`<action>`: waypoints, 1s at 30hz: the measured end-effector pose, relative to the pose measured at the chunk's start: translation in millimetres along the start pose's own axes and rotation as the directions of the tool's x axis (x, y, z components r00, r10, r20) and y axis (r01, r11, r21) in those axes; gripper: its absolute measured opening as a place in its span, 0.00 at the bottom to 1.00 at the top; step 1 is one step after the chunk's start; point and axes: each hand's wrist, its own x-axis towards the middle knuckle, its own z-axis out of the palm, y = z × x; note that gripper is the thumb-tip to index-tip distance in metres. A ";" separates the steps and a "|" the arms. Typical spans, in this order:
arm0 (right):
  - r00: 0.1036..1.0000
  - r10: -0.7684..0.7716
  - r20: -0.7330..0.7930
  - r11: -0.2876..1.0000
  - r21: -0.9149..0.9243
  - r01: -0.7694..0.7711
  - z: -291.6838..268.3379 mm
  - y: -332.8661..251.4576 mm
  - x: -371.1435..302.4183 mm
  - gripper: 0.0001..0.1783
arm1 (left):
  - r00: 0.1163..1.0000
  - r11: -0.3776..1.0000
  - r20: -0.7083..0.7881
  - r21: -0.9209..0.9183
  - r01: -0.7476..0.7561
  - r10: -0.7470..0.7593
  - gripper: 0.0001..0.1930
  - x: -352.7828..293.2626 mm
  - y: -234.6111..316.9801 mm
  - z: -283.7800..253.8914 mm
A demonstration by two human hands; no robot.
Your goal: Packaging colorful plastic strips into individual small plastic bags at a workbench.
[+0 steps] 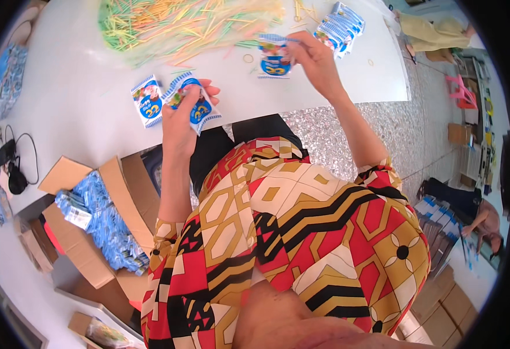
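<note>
My left hand (179,119) is closed on a small blue-and-white packet (193,101), its thumb lying across the front. Just left of it, another packet of the same kind (148,102) lies on the white table near the front edge. My right hand (319,65) pinches a third such packet (275,57) by its right side, over the table. Beyond that hand, a row of overlapping packets (340,29) lies at the table's far right. What is inside the packets cannot be seen.
A clear bag of thin coloured sticks (191,29) spreads over the far table (86,75), with loose rubber bands (248,59) nearby. An open cardboard box (118,192) of blue packets stands at lower left. Black cabled devices (16,168) lie at far left. Other people are at right.
</note>
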 end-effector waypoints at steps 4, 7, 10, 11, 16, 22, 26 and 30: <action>0.959 0.180 -0.221 0.967 0.219 -0.131 -32.1 45.7 -17.8 0.11 | 0.997 0.997 0.002 -0.033 0.071 -0.071 0.11 -1.0 0.0 10.9; 0.938 0.198 -0.286 0.976 0.148 -0.161 -46.0 75.8 -22.9 0.12 | 0.992 0.995 0.071 -0.018 0.102 -0.100 0.11 0.8 -3.5 16.3; 0.924 0.166 -0.344 0.986 0.027 -0.167 -58.5 107.2 -23.0 0.12 | 0.994 0.996 0.072 0.048 0.074 -0.077 0.12 0.6 -6.2 19.6; 0.925 0.116 -0.361 0.977 -0.127 -0.172 -57.8 106.9 -21.4 0.13 | 0.995 0.996 0.065 0.050 0.076 -0.079 0.12 0.4 -6.7 19.0; 0.862 -0.237 -0.448 0.877 -0.480 -0.008 -51.8 98.4 -18.1 0.16 | 0.999 0.997 0.043 0.079 -0.008 0.005 0.08 1.9 -11.8 17.8; 0.991 -0.092 -0.093 0.994 -0.066 0.086 -10.0 9.7 -6.1 0.13 | 0.997 0.998 0.066 0.047 -0.045 0.042 0.09 2.9 -13.2 17.8; 0.948 -0.163 0.274 0.983 -0.034 0.179 30.5 -55.7 -0.9 0.10 | 0.995 0.988 0.041 0.126 -0.092 0.088 0.09 -1.6 -14.5 20.7; 0.872 -0.153 0.465 0.972 -0.087 0.217 48.8 -69.6 9.2 0.10 | 0.989 0.973 0.074 0.183 -0.139 0.127 0.10 -4.7 -15.0 18.9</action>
